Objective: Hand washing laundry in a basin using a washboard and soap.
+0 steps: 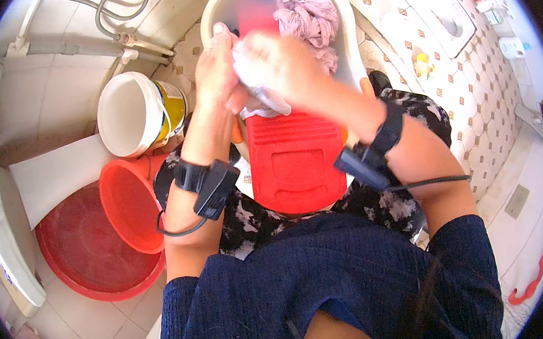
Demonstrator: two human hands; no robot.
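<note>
A wet white cloth (270,100) is bunched between my two hands over the red plastic washboard (298,167). My right hand (285,65), smeared by motion, is closed on the cloth. My left hand (216,71) grips the cloth's left side, its thumb pointing up and its other fingers partly hidden. The washboard leans in a pale oval tub (351,33), its ridged face partly covered by my hands and the cloth. Beyond my right hand, a crumpled pinkish-grey garment (309,14) lies in the tub.
At the left, a white bucket (130,114) lies tilted above an orange-red bucket (129,204) and a wide red basin (85,250). A hose (107,25) and pipes run along the wall. A white squat toilet (449,18) is at the far right. My knees flank the tub.
</note>
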